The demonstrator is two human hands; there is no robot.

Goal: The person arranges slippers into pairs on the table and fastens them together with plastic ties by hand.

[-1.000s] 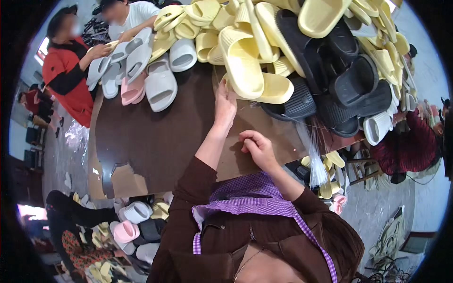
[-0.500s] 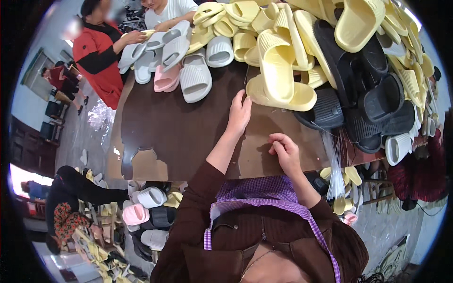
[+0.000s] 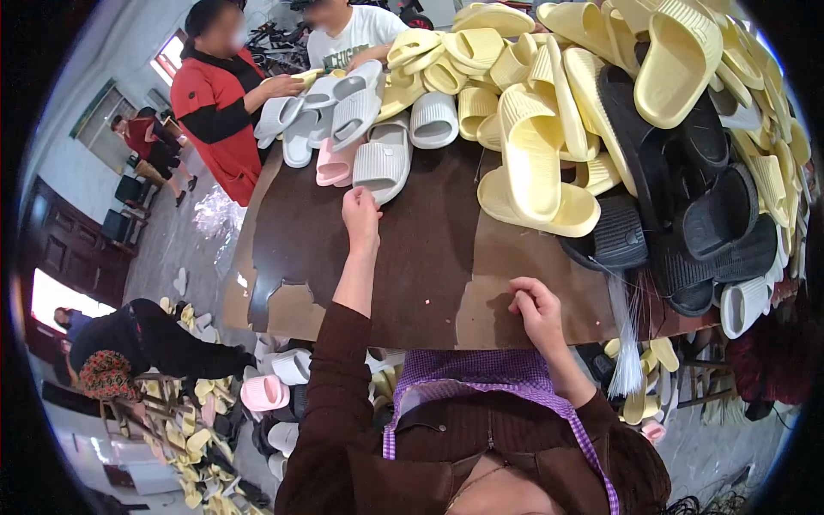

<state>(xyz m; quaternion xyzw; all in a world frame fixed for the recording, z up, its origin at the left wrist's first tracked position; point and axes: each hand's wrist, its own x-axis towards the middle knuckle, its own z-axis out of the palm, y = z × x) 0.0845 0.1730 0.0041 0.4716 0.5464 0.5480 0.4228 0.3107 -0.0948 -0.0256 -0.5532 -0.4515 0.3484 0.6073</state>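
Note:
My left hand (image 3: pixel 362 225) reaches out over the table with its fingers closed on the near end of a light grey slide slipper (image 3: pixel 384 165). A pink slipper (image 3: pixel 333 163) lies just left of that one, partly under other grey slippers (image 3: pixel 359 99). My right hand (image 3: pixel 539 316) hovers over the table's near edge, fingers curled with thumb against them. Whatever it may hold is too small or hidden to make out. Pale yellow slippers (image 3: pixel 534 163) are stacked beyond my right hand.
Black slippers (image 3: pixel 717 215) and more yellow ones heap up on the right of the brown table (image 3: pixel 412 257). White threads (image 3: pixel 625 343) hang over its near edge. A person in red (image 3: pixel 210 103) and another in white (image 3: pixel 360 39) stand across. Slippers (image 3: pixel 264 393) lie below, at left.
My left hand has moved left from the yellow slippers to the grey slipper. My right hand stays curled near the table's edge. The view has shifted a little.

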